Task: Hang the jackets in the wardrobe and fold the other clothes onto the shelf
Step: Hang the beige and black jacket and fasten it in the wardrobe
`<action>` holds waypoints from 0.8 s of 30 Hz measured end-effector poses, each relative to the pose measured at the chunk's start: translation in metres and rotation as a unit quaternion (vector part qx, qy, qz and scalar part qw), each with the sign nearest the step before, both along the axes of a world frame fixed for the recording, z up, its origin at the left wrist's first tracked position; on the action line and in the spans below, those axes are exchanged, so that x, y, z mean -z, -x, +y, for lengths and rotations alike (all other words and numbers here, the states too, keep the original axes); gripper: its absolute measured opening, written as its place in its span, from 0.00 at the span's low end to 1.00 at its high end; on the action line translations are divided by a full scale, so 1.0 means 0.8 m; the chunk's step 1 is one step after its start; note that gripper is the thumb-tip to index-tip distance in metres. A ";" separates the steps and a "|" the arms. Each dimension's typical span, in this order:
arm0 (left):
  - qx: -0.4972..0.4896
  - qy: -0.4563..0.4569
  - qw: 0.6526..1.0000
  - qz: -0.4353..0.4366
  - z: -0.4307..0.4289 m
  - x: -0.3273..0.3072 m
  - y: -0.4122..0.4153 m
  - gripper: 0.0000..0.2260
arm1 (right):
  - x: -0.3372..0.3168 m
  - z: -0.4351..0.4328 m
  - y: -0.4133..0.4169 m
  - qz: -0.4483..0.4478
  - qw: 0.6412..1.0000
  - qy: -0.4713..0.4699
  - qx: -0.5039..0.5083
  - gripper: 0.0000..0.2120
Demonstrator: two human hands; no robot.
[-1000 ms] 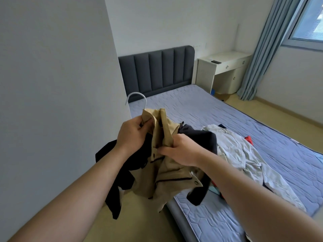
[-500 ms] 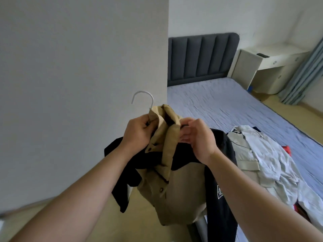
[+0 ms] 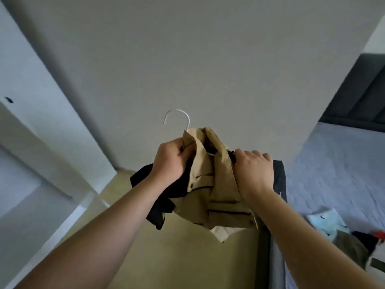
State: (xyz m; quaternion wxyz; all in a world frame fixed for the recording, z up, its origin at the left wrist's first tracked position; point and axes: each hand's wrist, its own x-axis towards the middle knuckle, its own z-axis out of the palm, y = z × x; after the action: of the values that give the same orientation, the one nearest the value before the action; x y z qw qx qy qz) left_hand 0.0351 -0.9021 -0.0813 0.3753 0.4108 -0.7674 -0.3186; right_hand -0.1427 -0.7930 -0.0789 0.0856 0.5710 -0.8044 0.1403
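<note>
Both hands hold the jacket (image 3: 210,184) mid-air: left hand (image 3: 168,161) fingers curled round collar and hanger (image 3: 179,119), right hand (image 3: 253,170) bunching the shoulder. Soft, light, floppy, so I'd carry it by the hook, poking up before the wall (image 3: 208,59).

1. The left hand (image 3: 170,161) grips the collar of a tan jacket with black sleeves (image 3: 210,184), at the neck of a white hanger (image 3: 178,119).
2. The right hand (image 3: 253,170) clutches the jacket's right shoulder.
3. The hanger's hook stands upright before a grey wall (image 3: 187,59).
4. At the right lies a bed (image 3: 333,167) with more clothes (image 3: 343,236) on its near part.
</note>
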 end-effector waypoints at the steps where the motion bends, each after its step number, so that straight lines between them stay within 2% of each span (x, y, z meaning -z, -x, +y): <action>1: -0.030 0.006 0.999 -0.008 0.002 0.001 -0.021 0.15 | 0.003 -0.012 -0.017 -0.003 0.999 0.016 -0.030 0.32; 3: -0.085 0.001 0.996 -0.017 0.009 0.005 -0.065 0.16 | 0.005 -0.035 -0.060 0.005 0.994 0.036 -0.100 0.29; 5: -0.145 -0.016 0.989 -0.024 0.019 0.007 -0.114 0.15 | 0.007 -0.056 -0.109 0.022 0.983 0.042 -0.177 0.30; 10: -0.260 -0.057 0.963 -0.041 0.050 0.014 -0.241 0.13 | 0.020 -0.089 -0.229 0.024 0.941 0.019 -0.338 0.27; 15: -0.341 0.010 0.930 -0.136 0.084 0.017 -0.396 0.15 | 0.012 -0.115 -0.356 -0.034 0.926 0.043 -0.373 0.25; 18: -0.385 0.064 0.902 -0.186 0.097 0.023 -0.496 0.16 | 0.008 -0.136 -0.434 -0.033 0.916 0.025 -0.400 0.25; 20: -0.409 0.086 0.876 -0.243 0.096 0.023 -0.548 0.14 | 0.010 -0.149 -0.493 -0.027 0.910 0.007 -0.413 0.20; 22: -0.425 0.079 0.866 -0.251 0.091 0.026 -0.595 0.14 | 0.014 -0.156 -0.558 -0.035 0.905 -0.004 -0.423 0.14; 24: -0.440 0.070 0.865 -0.231 0.085 0.032 -0.641 0.17 | 0.018 -0.163 -0.624 -0.046 0.899 -0.004 -0.435 0.12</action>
State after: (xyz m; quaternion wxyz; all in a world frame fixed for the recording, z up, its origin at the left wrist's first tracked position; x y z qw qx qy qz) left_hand 0.5482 -0.8340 -0.1065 0.3164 0.7402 -0.5921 0.0379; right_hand 0.3568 -0.9234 -0.0933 -0.0237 0.8572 -0.4794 0.1865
